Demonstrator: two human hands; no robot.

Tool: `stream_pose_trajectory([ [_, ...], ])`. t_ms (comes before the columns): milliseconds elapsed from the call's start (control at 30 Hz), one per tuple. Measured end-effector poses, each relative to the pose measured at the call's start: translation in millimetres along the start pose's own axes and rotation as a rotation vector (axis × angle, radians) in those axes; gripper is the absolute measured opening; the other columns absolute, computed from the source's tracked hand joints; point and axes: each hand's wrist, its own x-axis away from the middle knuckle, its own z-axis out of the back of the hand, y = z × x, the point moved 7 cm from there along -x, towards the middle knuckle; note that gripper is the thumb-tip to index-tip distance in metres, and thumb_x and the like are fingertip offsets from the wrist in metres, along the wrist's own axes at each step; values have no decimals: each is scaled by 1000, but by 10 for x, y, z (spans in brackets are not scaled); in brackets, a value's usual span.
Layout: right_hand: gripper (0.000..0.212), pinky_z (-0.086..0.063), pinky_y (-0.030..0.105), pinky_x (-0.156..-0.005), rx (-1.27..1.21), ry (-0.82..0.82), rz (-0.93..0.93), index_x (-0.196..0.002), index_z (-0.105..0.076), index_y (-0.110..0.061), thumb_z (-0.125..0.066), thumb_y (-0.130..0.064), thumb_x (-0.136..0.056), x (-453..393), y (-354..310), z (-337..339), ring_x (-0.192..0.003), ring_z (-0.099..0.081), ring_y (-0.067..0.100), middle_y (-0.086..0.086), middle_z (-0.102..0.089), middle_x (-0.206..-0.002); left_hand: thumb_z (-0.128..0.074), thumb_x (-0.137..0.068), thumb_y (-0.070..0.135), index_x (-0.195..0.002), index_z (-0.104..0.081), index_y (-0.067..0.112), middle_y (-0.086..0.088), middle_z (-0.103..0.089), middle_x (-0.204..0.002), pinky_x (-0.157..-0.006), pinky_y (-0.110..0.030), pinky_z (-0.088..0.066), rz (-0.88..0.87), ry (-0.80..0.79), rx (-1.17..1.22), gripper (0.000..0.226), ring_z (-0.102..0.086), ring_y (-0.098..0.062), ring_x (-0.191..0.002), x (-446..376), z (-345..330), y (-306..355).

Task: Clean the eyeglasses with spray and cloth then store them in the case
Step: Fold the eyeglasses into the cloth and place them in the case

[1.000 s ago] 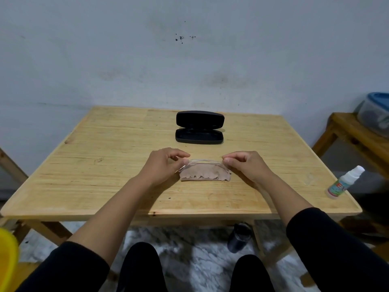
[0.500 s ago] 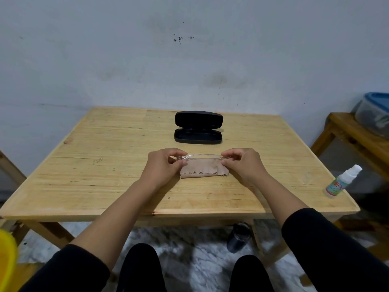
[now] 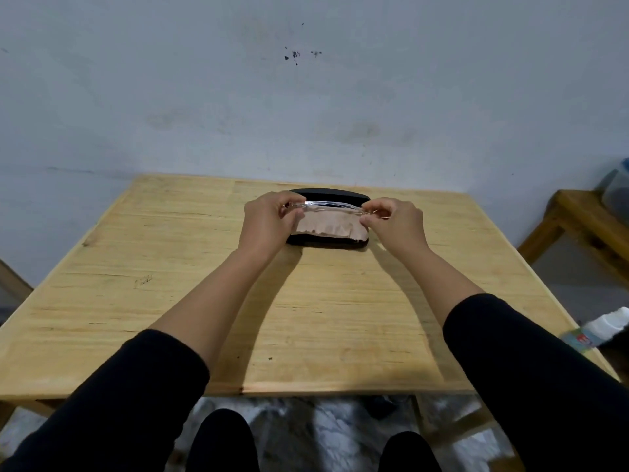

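A square wooden table point(image 3: 170, 301) with pale, streaky boards stands against a plain grey wall point(image 3: 306, 114) that has a few dark spots on it. Past the right edge of the table, a little white spray bottle point(image 3: 594, 332) with a coloured label pokes out from behind the right sleeve. It looks blurry. Further right stands another wooden stand point(image 3: 575, 223), and on it is a see-through tub point(image 3: 617, 190) with a blue lid.

Near the far edge of the table, in the middle, lies a black eyeglass case point(image 3: 326, 241). It is long with round ends and smooth sides. The hands and what they hold hide most of it, so I cannot tell what is inside.

The left hand point(image 3: 263, 223) and the right hand point(image 3: 396, 224) each pinch one end of the clear eyeglasses point(image 3: 332, 203), fingers curled tight on them. A soft pinkish-brown cloth point(image 3: 330, 227) with a wavy bottom edge hangs with the glasses, right over the case. Both arms wear black sleeves point(image 3: 531, 386).
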Motion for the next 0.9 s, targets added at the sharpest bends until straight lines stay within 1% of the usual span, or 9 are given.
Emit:
stream_pose_trajectory([
  [133, 22, -36, -3, -54, -24, -11, -36, -101, -71, -9, -69, -5, -80, -68, 84, -120, -67, -54, -1, 1, -63, -85, -68, -83, 12, -104, -71, 16, 7, -59, -76, -61, 4, -34, 31, -31, -19, 21, -50, 4, -60, -56, -115, -168],
  [267, 20, -36, -5, -53, 1, -51, -59, -102, -71, -8, -69, -5, -82, -99, 176, -223, -68, -54, -3, -1, -63, -86, -67, -84, 14, -105, -71, 16, 7, -62, -83, -62, 4, -36, 57, -74, -54, 21, -52, 4, -65, -60, -188, -319],
  [367, 20, -36, -6, -54, 48, -77, -63, -101, -71, -7, -69, -6, -81, -121, 222, -265, -69, -54, -2, -1, -64, -87, -67, -85, 17, -108, -69, 17, 4, -66, -90, -71, -6, -40, 53, -118, -91, 22, -55, 1, -70, -73, -241, -372],
  [467, 20, -36, -6, -55, 99, -91, -52, -101, -71, -6, -69, -5, -81, -151, 229, -284, -74, -56, 7, -1, -63, -86, -66, -86, 19, -109, -69, 18, -3, -71, -99, -80, -21, -45, 15, -152, -169, 23, -62, -13, -84, -118, -295, -396],
  [533, 20, -35, -3, -57, 125, -98, -49, -102, -71, -7, -68, -6, -82, -160, 226, -293, -77, -56, 9, -1, -62, -86, -66, -86, 21, -110, -69, 20, -6, -72, -100, -82, -23, -46, 9, -171, -210, 24, -64, -17, -89, -143, -317, -430],
  [600, 20, -34, -2, -58, 148, -103, -35, -103, -71, -7, -68, -7, -82, -163, 226, -299, -79, -56, 10, -1, -62, -86, -65, -86, 21, -110, -69, 20, -6, -72, -99, -82, -20, -44, 18, -183, -214, 24, -65, -18, -90, -141, -332, -451],
  [700, 23, -35, -2, -58, 171, -105, -17, -104, -71, -8, -69, -10, -82, -160, 238, -303, -80, -56, 9, 0, -66, -91, -64, -87, 23, -111, -69, 20, -5, -72, -103, -83, -16, -41, 34, -172, -194, 24, -64, -15, -92, -117, -327, -464],
  [800, 25, -37, 0, -61, 137, -97, -20, -105, -71, -12, -72, -15, -80, -132, 258, -294, -79, -57, 8, -2, -66, -94, -63, -87, 27, -113, -67, 20, -2, -69, -109, -79, -7, -40, 69, -101, -101, 27, -59, -6, -89, -58, -250, -478],
  [900, 15, -42, 7, -64, -28, 43, -89, -94, -72, -17, -71, -22, -80, -99, 306, -166, -74, -59, 3, -4, -69, -90, -67, -83, 35, -121, -60, 19, -1, -65, -117, -87, -20, -47, 128, -35, -51, 42, -59, -7, -96, 47, -169, -533],
])
